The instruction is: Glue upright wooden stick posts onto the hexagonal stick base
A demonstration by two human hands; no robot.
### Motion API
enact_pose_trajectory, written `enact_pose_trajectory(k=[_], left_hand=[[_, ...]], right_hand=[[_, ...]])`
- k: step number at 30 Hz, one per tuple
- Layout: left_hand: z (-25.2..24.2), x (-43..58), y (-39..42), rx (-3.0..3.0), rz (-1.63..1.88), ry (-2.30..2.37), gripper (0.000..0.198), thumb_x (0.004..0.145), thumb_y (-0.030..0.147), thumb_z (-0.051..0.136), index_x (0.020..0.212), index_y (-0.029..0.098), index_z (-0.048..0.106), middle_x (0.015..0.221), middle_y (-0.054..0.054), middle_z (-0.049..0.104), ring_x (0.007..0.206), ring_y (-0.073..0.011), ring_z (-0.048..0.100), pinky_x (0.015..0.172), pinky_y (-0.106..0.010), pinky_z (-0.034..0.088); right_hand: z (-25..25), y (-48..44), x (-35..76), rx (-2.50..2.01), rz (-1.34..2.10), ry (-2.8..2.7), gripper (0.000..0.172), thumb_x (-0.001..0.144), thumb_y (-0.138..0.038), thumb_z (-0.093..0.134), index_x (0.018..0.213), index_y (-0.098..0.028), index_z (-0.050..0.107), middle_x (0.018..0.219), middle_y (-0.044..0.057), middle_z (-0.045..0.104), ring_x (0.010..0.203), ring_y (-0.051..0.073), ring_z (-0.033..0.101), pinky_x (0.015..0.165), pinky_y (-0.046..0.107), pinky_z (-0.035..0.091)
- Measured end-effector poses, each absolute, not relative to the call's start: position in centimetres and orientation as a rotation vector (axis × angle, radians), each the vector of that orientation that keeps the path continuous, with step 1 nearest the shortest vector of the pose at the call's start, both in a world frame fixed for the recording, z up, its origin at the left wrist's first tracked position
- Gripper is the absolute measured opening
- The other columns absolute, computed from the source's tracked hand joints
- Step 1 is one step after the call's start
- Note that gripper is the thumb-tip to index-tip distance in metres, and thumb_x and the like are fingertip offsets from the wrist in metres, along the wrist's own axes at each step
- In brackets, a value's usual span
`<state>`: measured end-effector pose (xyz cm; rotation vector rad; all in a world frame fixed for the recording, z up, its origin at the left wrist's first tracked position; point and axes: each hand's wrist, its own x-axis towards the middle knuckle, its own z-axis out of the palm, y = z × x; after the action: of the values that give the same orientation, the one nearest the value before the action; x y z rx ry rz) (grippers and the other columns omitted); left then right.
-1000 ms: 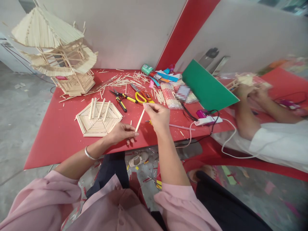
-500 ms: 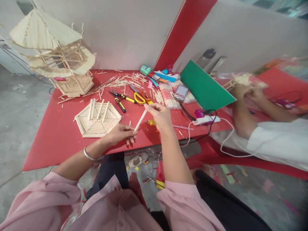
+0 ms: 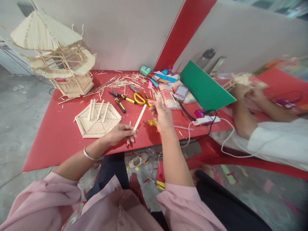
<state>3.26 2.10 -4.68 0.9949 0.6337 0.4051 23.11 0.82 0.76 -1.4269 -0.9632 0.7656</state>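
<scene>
My left hand (image 3: 121, 133) pinches the lower end of pale wooden sticks (image 3: 140, 117), which look like two held side by side, tilted up to the right. My right hand (image 3: 161, 116) is apart from them, its fingers loosely parted and holding nothing I can see. Just under it lies a yellow hot glue gun (image 3: 152, 123), partly hidden by the hand, its nozzle facing left. An octagonal stick panel (image 3: 96, 128) rests left of my left hand, with several paired sticks (image 3: 99, 109) on it.
A stick-built pagoda (image 3: 69, 64) stands at the back left. Pliers (image 3: 120, 100), scissors (image 3: 139, 97), loose sticks (image 3: 125, 81) and bagged sticks (image 3: 168, 96) lie behind my hands. A green board (image 3: 207, 86) leans at right, near a cable (image 3: 228, 122) and another person's hands (image 3: 247, 91).
My right hand has let go of the sticks' upper end and moved slightly right, its fingers parting. My left hand stays in place, still holding the sticks.
</scene>
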Motion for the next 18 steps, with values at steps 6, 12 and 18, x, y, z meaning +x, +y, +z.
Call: enact_pose_trajectory(k=[6,12,18], left_hand=[[-4.3,3.2,2.2,0.925,0.436,0.629,0.025,0.074,0.026,0.081,0.084,0.008,0.069,0.073,-0.007,0.072,0.052,-0.0096,0.062,0.045,-0.019,0.050],[-3.7,2.8,2.8,1.017,0.663,0.716,0.023,0.075,0.029,0.080,0.081,0.009,0.070,0.066,-0.005,0.070,0.049,-0.0082,0.059,0.048,-0.019,0.049],[-3.2,2.4,3.7,1.056,0.867,0.848,0.017,0.077,0.027,0.077,0.081,0.013,0.069,0.064,-0.003,0.069,0.051,-0.0078,0.059,0.049,-0.018,0.046]], right_hand=[[-1.0,-0.8,22.9,-1.434,0.651,-0.913,0.052,0.071,-0.072,0.067,0.076,-0.021,0.067,0.062,-0.002,0.059,0.052,0.009,0.048,0.049,0.023,0.037],[-3.6,-4.1,20.5,-1.751,0.533,-1.104,0.050,0.089,-0.062,0.050,0.072,-0.019,0.070,0.072,0.006,0.071,0.070,0.018,0.066,0.070,0.029,0.049],[-3.5,-4.7,15.9,-2.258,0.414,-1.618,0.024,0.085,-0.040,0.062,0.099,-0.023,0.072,0.097,0.009,0.076,0.088,0.024,0.071,0.073,0.030,0.048]])
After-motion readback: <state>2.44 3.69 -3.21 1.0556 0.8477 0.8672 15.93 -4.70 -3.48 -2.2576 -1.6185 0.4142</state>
